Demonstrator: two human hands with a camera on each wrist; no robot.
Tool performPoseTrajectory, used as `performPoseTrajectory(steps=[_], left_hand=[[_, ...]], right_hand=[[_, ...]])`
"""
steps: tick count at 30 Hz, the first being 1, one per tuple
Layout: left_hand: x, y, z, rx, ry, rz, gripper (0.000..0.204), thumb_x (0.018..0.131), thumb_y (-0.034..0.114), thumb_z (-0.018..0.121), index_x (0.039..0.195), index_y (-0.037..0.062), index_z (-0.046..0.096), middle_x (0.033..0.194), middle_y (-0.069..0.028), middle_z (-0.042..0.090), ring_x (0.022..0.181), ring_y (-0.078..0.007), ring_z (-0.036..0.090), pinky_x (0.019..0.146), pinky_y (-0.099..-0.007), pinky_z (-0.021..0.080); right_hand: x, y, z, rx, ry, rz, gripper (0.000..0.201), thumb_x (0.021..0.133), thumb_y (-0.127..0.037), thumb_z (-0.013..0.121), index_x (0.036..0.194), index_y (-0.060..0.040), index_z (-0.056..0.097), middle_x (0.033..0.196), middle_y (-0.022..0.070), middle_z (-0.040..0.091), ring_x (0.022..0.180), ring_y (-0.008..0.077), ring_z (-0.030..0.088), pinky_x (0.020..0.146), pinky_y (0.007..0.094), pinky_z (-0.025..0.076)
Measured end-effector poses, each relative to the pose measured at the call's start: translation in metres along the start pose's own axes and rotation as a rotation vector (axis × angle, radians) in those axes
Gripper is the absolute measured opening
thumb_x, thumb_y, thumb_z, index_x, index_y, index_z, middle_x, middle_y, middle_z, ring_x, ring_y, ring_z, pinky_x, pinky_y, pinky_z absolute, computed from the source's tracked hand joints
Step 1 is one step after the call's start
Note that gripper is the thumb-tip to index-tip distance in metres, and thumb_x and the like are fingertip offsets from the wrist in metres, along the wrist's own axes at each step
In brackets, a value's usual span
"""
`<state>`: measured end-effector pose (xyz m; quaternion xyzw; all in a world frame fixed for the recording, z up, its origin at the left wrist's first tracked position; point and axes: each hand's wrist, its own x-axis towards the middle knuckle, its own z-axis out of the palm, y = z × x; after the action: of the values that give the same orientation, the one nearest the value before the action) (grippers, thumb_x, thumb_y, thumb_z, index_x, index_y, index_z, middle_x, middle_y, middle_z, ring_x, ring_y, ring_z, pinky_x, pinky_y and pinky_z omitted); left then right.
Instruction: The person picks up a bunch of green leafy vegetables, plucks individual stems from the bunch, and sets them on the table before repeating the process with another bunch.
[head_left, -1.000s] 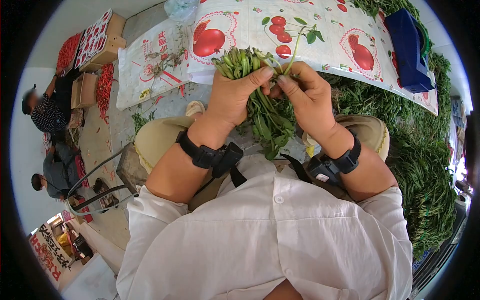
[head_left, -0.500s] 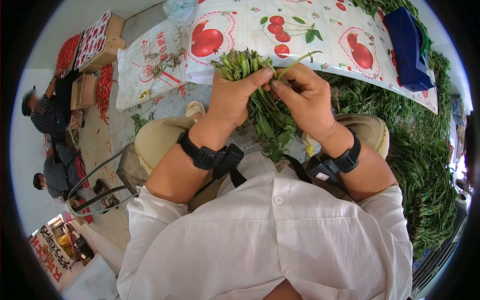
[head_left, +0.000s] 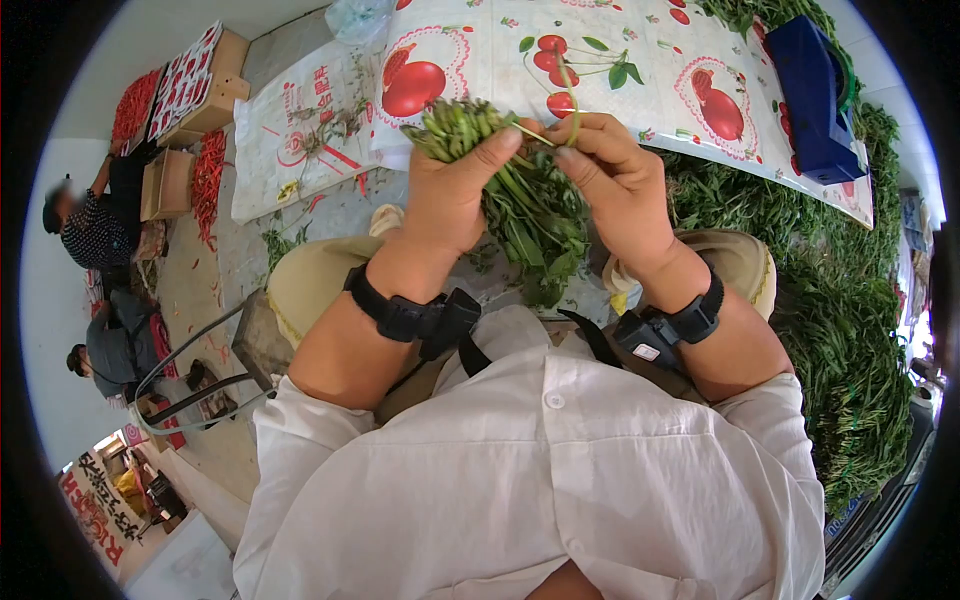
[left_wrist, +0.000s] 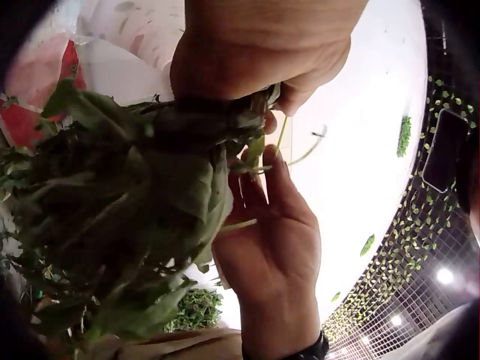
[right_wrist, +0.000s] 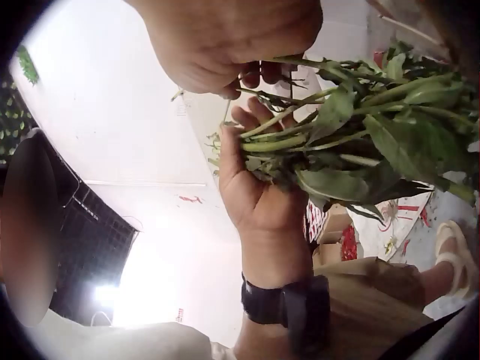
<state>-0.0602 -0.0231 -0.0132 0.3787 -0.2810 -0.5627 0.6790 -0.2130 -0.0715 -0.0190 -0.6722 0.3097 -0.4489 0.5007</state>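
Observation:
My left hand [head_left: 450, 200] grips a bunch of leafy greens [head_left: 540, 235], its thumb lying across the stems. The cut stem ends fan out above that hand, and the leaves hang down between my two wrists. Close beside it, the thumb and fingers of my right hand [head_left: 630, 195] pinch a thin green stem [head_left: 570, 95], whose free end curves upward. Another stretch of it runs from the pinch toward the left thumb at the bunch. In the right wrist view, the left palm [right_wrist: 262, 199] lies behind the stems, with the leaves [right_wrist: 375, 142] spreading to the right.
A plastic sheet [head_left: 650, 90] printed with fruit covers the surface ahead, with a blue dispenser [head_left: 815, 100] on its right end. Heaped greens [head_left: 840, 360] fill the right side. A white sack [head_left: 270, 160] lies at the left, beyond it cardboard boxes [head_left: 170, 185] and two people.
The left hand has moved slightly left and tilted the bunch. The thin stem's free end swung down to the right, then back upright, still pinched by the right hand.

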Motion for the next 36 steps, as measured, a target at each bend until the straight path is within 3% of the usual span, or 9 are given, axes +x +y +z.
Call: performPoseTrajectory(steps=[2, 5, 9, 12, 16, 21, 22, 27, 36], left_hand=[[-0.001, 0.007, 0.001, -0.012, 0.045, 0.028, 0.012, 0.081, 0.009, 0.063, 0.089, 0.0004, 0.059, 0.078, -0.0061, 0.061, 0.068, -0.0153, 0.058, 0.065, -0.0285, 0.048], [0.006, 0.015, -0.013, 0.062, -0.021, 0.091, 0.011, 0.082, 0.009, 0.062, 0.087, 0.0005, 0.058, 0.073, -0.0061, 0.059, 0.063, -0.0154, 0.056, 0.060, -0.0280, 0.046], [0.008, 0.022, -0.014, 0.445, 0.019, 0.140, 0.013, 0.081, 0.014, 0.064, 0.081, 0.0016, 0.059, 0.065, -0.0025, 0.056, 0.057, -0.0107, 0.051, 0.053, -0.0249, 0.041], [0.006, 0.028, -0.015, 0.802, 0.088, 0.095, 0.013, 0.080, 0.014, 0.065, 0.081, 0.0017, 0.061, 0.064, -0.0014, 0.057, 0.056, -0.0085, 0.050, 0.050, -0.0240, 0.039], [0.005, 0.021, -0.014, 0.571, 0.003, 0.086, 0.012, 0.079, 0.011, 0.067, 0.084, 0.0011, 0.062, 0.066, -0.0012, 0.058, 0.057, -0.0080, 0.051, 0.050, -0.0234, 0.040], [0.004, 0.012, -0.004, 0.140, -0.075, 0.002, 0.013, 0.076, 0.009, 0.070, 0.082, 0.0017, 0.061, 0.068, -0.0019, 0.058, 0.055, -0.0108, 0.052, 0.050, -0.0238, 0.042], [0.004, 0.011, -0.005, 0.163, -0.102, -0.005, 0.016, 0.078, 0.010, 0.066, 0.087, 0.0021, 0.057, 0.066, -0.0050, 0.055, 0.058, -0.0141, 0.051, 0.053, -0.0267, 0.041], [0.003, 0.008, -0.002, 0.059, -0.093, -0.028, 0.015, 0.078, 0.010, 0.066, 0.087, 0.0022, 0.057, 0.067, -0.0052, 0.055, 0.060, -0.0141, 0.052, 0.055, -0.0267, 0.042], [0.001, 0.007, -0.002, 0.081, -0.070, -0.036, 0.015, 0.077, 0.009, 0.066, 0.087, 0.0029, 0.057, 0.068, -0.0043, 0.056, 0.061, -0.0137, 0.053, 0.057, -0.0262, 0.044]], right_hand=[[0.001, -0.009, -0.004, 0.134, 0.030, 0.132, 0.012, 0.085, -0.006, 0.056, 0.093, 0.0002, 0.062, 0.085, 0.0031, 0.061, 0.076, 0.0101, 0.054, 0.068, 0.0223, 0.043], [0.005, -0.009, -0.008, 0.372, 0.100, 0.207, 0.017, 0.090, -0.009, 0.049, 0.098, 0.0009, 0.060, 0.085, 0.0027, 0.061, 0.077, 0.0079, 0.054, 0.070, 0.0217, 0.043], [0.011, -0.012, -0.019, 0.423, 0.129, 0.154, 0.020, 0.091, -0.011, 0.048, 0.103, 0.0006, 0.059, 0.078, 0.0031, 0.059, 0.065, 0.0087, 0.052, 0.062, 0.0215, 0.043], [0.013, -0.017, -0.026, 0.328, 0.175, 0.213, 0.020, 0.091, -0.015, 0.049, 0.098, 0.0001, 0.062, 0.071, 0.0013, 0.056, 0.059, 0.0066, 0.046, 0.057, 0.0209, 0.041], [0.008, -0.024, -0.022, 0.002, 0.040, 0.305, 0.022, 0.091, -0.018, 0.050, 0.091, 0.0003, 0.063, 0.067, 0.0008, 0.055, 0.060, 0.0059, 0.045, 0.058, 0.0212, 0.040], [-0.006, -0.016, -0.002, -0.066, -0.120, 0.194, 0.020, 0.089, -0.015, 0.053, 0.088, 0.0028, 0.061, 0.071, 0.0053, 0.059, 0.066, 0.0093, 0.050, 0.063, 0.0248, 0.043], [-0.006, -0.017, 0.001, -0.093, -0.135, 0.155, 0.019, 0.089, -0.015, 0.053, 0.088, 0.0028, 0.061, 0.071, 0.0059, 0.058, 0.066, 0.0093, 0.049, 0.063, 0.0251, 0.043], [-0.006, -0.019, 0.003, -0.157, -0.216, 0.081, 0.013, 0.086, -0.010, 0.055, 0.087, 0.0008, 0.062, 0.069, 0.0109, 0.058, 0.062, 0.0141, 0.052, 0.060, 0.0272, 0.044], [-0.005, -0.015, 0.001, -0.216, -0.246, 0.076, 0.011, 0.081, -0.010, 0.058, 0.083, 0.0004, 0.061, 0.068, 0.0142, 0.057, 0.060, 0.0220, 0.055, 0.058, 0.0298, 0.044]])
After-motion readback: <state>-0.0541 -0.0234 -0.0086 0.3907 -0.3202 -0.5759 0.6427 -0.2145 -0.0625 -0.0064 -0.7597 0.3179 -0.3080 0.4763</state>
